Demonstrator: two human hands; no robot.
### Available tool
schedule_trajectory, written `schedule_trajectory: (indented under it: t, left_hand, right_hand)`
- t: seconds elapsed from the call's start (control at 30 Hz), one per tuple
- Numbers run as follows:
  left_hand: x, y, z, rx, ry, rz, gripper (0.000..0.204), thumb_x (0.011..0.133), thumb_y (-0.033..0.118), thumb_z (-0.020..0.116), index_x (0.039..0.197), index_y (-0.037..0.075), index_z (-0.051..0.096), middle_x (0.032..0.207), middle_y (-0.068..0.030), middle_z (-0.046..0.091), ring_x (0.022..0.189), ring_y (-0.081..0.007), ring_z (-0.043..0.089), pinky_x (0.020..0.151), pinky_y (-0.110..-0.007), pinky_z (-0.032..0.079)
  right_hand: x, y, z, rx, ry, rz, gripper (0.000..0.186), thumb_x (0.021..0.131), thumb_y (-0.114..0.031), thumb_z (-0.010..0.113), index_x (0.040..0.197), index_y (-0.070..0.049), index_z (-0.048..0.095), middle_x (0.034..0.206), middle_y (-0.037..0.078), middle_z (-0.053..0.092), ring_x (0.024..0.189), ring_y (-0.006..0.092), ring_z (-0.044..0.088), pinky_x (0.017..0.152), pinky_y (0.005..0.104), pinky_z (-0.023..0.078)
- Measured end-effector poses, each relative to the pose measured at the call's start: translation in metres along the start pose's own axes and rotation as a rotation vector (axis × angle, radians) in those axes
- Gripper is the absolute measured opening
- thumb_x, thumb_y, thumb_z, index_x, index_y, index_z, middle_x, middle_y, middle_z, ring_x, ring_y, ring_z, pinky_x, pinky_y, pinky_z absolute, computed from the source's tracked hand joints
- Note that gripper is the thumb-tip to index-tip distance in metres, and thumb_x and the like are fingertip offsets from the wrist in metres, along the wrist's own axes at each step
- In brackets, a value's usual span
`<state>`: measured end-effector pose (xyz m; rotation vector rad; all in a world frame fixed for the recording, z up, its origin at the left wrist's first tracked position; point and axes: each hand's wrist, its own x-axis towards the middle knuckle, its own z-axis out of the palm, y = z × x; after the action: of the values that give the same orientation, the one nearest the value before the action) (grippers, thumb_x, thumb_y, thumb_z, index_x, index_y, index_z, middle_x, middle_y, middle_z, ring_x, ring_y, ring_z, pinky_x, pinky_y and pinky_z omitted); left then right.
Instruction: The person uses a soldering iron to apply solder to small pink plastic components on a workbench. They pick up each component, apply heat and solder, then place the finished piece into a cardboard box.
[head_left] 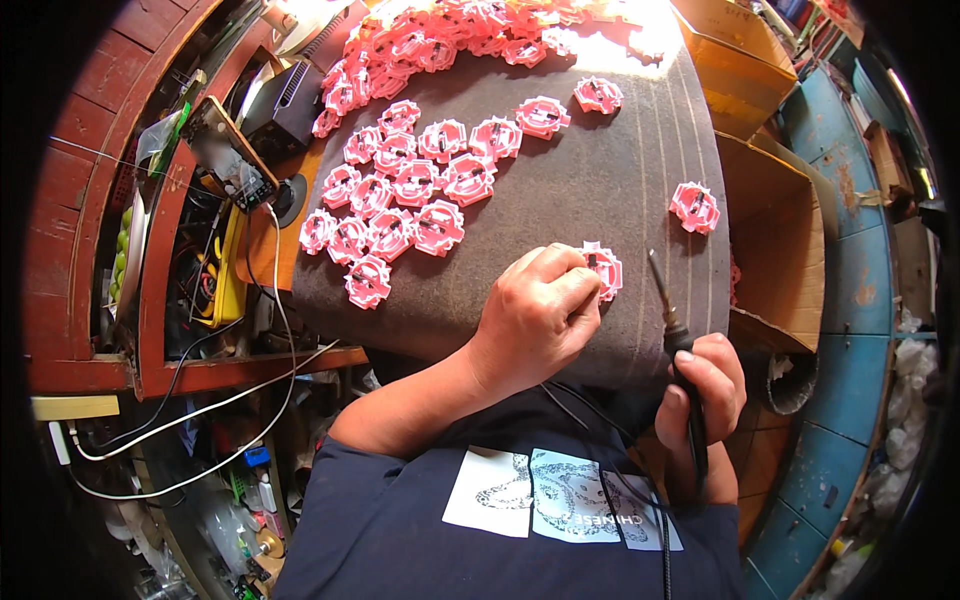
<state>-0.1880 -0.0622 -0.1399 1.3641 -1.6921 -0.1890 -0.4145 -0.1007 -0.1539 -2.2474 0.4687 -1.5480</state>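
My left hand (540, 308) is closed, its fingers pinched at the left edge of a pink plastic part (606, 272) with white edges and a dark strip across it. The fingertips and that side of the part are hidden by the hand. My right hand (710, 390) grips the black handle of a soldering iron (690, 405). Its metal tip points up and away, to the right of the part and apart from it. Another pink part (694, 207) lies farther off to the right on the dark work mat (590, 165).
Several similar parts (415, 182) are spread left of my hands, with a bright heap (430, 45) behind. Cardboard boxes (775, 225) stand at the right. A phone (228, 150) on a stand and white cables (285, 310) are at the left. The iron's cord (663, 540) crosses my shirt.
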Motion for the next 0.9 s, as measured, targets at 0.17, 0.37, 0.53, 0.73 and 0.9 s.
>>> schedule_trajectory:
  t: [0.17,0.37,0.53,0.73,0.9]
  left_hand:
    - [-0.001,0.0,-0.001,0.013,-0.003,-0.007,0.014,0.081,-0.002,0.079,0.092,0.002,0.071,0.093,-0.0129,0.067,0.083,-0.0335,0.069,0.075,-0.042,0.057]
    - [0.0,-0.001,0.0,0.008,-0.001,0.004,0.016,0.08,-0.002,0.079,0.093,0.003,0.072,0.095,-0.0131,0.068,0.084,-0.0341,0.069,0.075,-0.043,0.057]
    - [-0.001,-0.001,-0.002,0.0,-0.024,-0.013,0.017,0.08,-0.003,0.078,0.095,0.002,0.072,0.095,-0.0134,0.068,0.084,-0.0343,0.069,0.074,-0.043,0.057]
    - [-0.002,-0.001,-0.003,0.01,-0.061,-0.017,0.022,0.078,0.004,0.079,0.097,0.004,0.069,0.103,-0.0127,0.067,0.092,-0.0365,0.068,0.081,-0.046,0.056]
    - [-0.002,-0.003,-0.003,0.009,-0.055,-0.006,0.021,0.079,0.001,0.078,0.098,0.003,0.07,0.101,-0.0129,0.067,0.089,-0.0358,0.068,0.078,-0.045,0.056]
  right_hand:
    - [0.011,0.002,0.015,-0.052,-0.021,0.096,0.041,0.085,0.006,0.081,0.124,0.002,0.071,0.093,0.016,0.065,0.066,0.0258,0.058,0.059,0.0361,0.047]
    - [0.035,0.014,0.022,-0.063,-0.22,0.187,0.04,0.082,0.01,0.075,0.121,0.0,0.07,0.089,0.018,0.066,0.067,0.0354,0.062,0.061,0.0423,0.051]
    - [0.05,0.015,0.033,-0.047,-0.309,0.225,0.06,0.081,0.001,0.08,0.135,-0.003,0.055,0.115,0.023,0.07,0.095,0.0444,0.072,0.078,0.0475,0.056]
    - [0.051,0.018,0.038,-0.011,-0.372,0.26,0.058,0.083,-0.003,0.079,0.135,-0.005,0.055,0.112,0.022,0.07,0.095,0.043,0.072,0.078,0.0465,0.056]
    - [0.052,0.02,0.039,0.01,-0.365,0.235,0.057,0.083,-0.003,0.078,0.135,-0.005,0.055,0.109,0.022,0.07,0.093,0.0426,0.072,0.076,0.0464,0.056]
